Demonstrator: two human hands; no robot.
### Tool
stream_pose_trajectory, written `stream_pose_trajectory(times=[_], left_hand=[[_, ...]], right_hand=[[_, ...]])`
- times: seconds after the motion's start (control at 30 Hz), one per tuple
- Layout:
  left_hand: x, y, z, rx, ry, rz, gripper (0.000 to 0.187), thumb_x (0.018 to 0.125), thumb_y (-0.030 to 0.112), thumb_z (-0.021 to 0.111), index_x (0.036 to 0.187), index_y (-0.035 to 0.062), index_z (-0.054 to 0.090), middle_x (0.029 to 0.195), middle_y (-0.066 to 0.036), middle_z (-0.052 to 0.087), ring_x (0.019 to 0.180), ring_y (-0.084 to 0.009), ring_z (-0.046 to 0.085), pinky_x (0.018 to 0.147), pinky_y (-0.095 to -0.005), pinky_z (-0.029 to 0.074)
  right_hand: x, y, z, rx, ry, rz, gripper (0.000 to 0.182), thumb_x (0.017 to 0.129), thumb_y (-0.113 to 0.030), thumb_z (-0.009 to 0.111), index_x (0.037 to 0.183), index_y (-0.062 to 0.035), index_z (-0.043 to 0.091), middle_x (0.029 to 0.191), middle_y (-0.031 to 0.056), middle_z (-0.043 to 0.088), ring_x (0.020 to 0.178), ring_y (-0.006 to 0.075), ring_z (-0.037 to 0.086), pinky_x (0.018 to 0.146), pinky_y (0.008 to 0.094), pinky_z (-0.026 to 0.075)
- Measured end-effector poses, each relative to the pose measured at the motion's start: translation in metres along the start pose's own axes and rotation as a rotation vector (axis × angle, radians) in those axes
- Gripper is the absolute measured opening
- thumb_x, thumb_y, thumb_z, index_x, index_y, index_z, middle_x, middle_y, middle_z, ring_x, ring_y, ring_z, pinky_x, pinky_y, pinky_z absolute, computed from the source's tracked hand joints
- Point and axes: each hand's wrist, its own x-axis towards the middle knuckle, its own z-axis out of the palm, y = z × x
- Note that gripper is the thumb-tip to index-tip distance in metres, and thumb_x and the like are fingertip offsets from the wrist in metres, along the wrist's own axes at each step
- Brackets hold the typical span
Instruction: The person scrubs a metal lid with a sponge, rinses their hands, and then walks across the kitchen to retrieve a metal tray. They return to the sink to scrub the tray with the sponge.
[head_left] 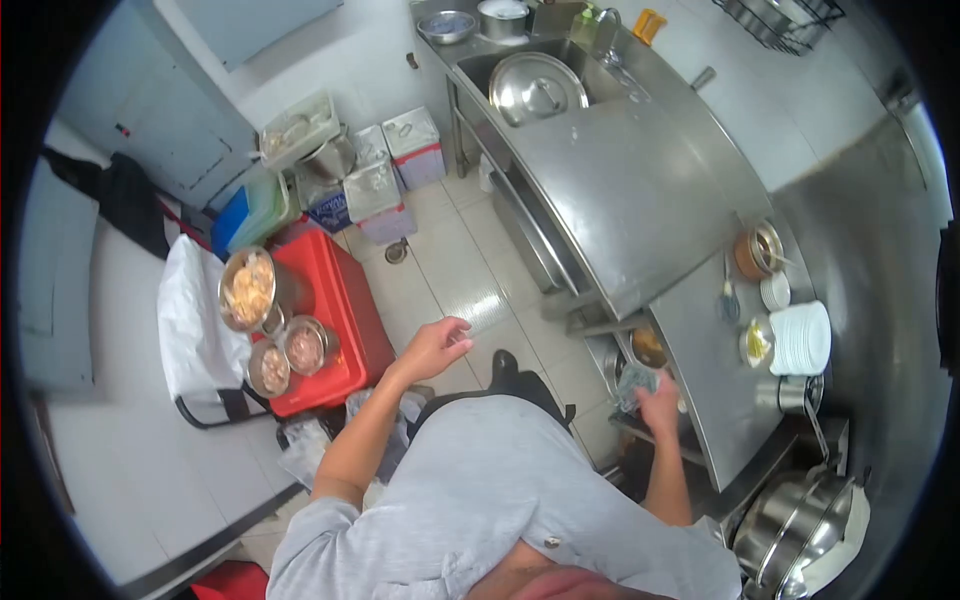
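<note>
My left hand [435,350] hangs over the tiled floor with its fingers loosely curled and apart, and nothing shows in it. To its left, a red box [345,325] bears metal pots of food. My right hand [657,402] is at the front edge of the steel counter [715,400], its fingers wrapped round a crumpled greyish-green cloth [636,385]. Just behind the cloth, on a shelf under the counter, a metal bowl [648,346] with brownish contents is partly hidden.
At the back, a sink [600,82] holds a large round lid [538,88]. Stacked white plates [800,340], a whisk [729,300] and a brown pot [757,250] stand on the right counter. Lidded boxes [413,145] sit on the floor. Large pans [790,530] lie at the lower right.
</note>
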Motion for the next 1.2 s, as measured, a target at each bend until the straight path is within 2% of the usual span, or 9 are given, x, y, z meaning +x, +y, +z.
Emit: stream_pose_trajectory(times=[0.13,0.2,0.37,0.63,0.73,0.93,1.03,1.13,1.2], left_hand=[[0.067,-0.011,-0.086,-0.044,0.092,-0.109,0.035,0.092,0.02,0.068,0.119,-0.0009,0.06,0.097,-0.008,0.067,0.088,-0.0136,0.064,0.078,-0.0289,0.053],[0.109,-0.028,-0.129,-0.16,0.129,-0.155,0.032,0.093,0.02,0.067,0.117,-0.0014,0.061,0.096,-0.006,0.067,0.087,-0.0119,0.063,0.079,-0.0272,0.052],[0.239,-0.093,-0.216,-0.199,0.213,-0.02,0.031,0.094,0.02,0.066,0.116,-0.001,0.06,0.097,-0.004,0.066,0.087,-0.0097,0.06,0.08,-0.0255,0.051],[0.419,-0.046,-0.338,-0.184,0.19,0.068,0.032,0.094,0.02,0.066,0.117,-0.0013,0.059,0.098,-0.006,0.065,0.088,-0.0108,0.061,0.08,-0.0263,0.052],[0.475,-0.036,-0.36,-0.121,0.207,0.063,0.04,0.092,0.024,0.068,0.118,-0.0047,0.057,0.1,-0.017,0.069,0.094,-0.0217,0.067,0.079,-0.0324,0.054],[0.566,-0.034,-0.375,-0.19,0.268,0.065,0.04,0.091,0.022,0.068,0.119,-0.0036,0.057,0.102,-0.019,0.067,0.093,-0.024,0.067,0.076,-0.0341,0.055],[0.609,-0.023,-0.385,-0.084,0.225,0.041,0.042,0.091,0.024,0.068,0.12,-0.0032,0.055,0.106,-0.02,0.065,0.093,-0.0269,0.067,0.077,-0.0355,0.055],[0.668,-0.032,-0.378,-0.062,0.166,0.033,0.049,0.09,0.029,0.067,0.124,-0.0036,0.053,0.107,-0.022,0.064,0.098,-0.0319,0.066,0.084,-0.0387,0.053],[0.709,-0.039,-0.367,-0.007,0.072,0.027,0.056,0.09,0.031,0.066,0.128,-0.0064,0.049,0.11,-0.026,0.063,0.102,-0.0358,0.064,0.09,-0.0417,0.052]], right_hand=[[0.133,-0.139,-0.002,0.151,0.052,-0.066,0.045,0.075,-0.008,0.069,0.117,-0.001,0.057,0.096,0.0177,0.07,0.091,0.0279,0.068,0.082,0.037,0.052],[0.213,-0.17,0.023,0.031,0.105,-0.275,0.044,0.077,-0.013,0.069,0.118,-0.0017,0.056,0.098,0.0165,0.07,0.09,0.0266,0.068,0.081,0.0364,0.052],[0.359,-0.304,0.086,0.024,0.119,-0.386,0.044,0.08,-0.02,0.071,0.117,-0.0028,0.056,0.095,0.0173,0.069,0.086,0.028,0.068,0.078,0.0378,0.051],[0.576,-0.533,0.147,-0.032,0.242,-0.698,0.032,0.076,-0.019,0.072,0.098,-0.0015,0.058,0.091,0.0225,0.065,0.087,0.0419,0.064,0.076,0.0447,0.051],[0.685,-0.6,0.171,-0.05,0.292,-0.844,0.029,0.072,-0.015,0.071,0.093,-0.0009,0.056,0.089,0.022,0.06,0.092,0.0413,0.061,0.078,0.0477,0.049],[0.873,-0.669,0.256,-0.349,0.191,-0.913,0.034,0.075,-0.012,0.069,0.105,0.0005,0.057,0.104,0.0232,0.063,0.101,0.0413,0.061,0.086,0.0472,0.05],[0.92,-0.678,0.301,-0.602,-0.053,-0.745,0.038,0.076,-0.009,0.066,0.11,0.0022,0.057,0.115,0.0259,0.06,0.107,0.0398,0.061,0.089,0.0456,0.051],[0.948,-0.672,0.338,-0.628,-0.257,-0.812,0.041,0.075,-0.009,0.067,0.113,0.0045,0.057,0.113,0.0276,0.061,0.105,0.0398,0.062,0.088,0.045,0.052],[0.948,-0.674,0.328,-0.529,-0.272,-0.706,0.042,0.075,-0.012,0.069,0.113,0.003,0.057,0.11,0.0265,0.062,0.104,0.0397,0.063,0.088,0.0449,0.051]])
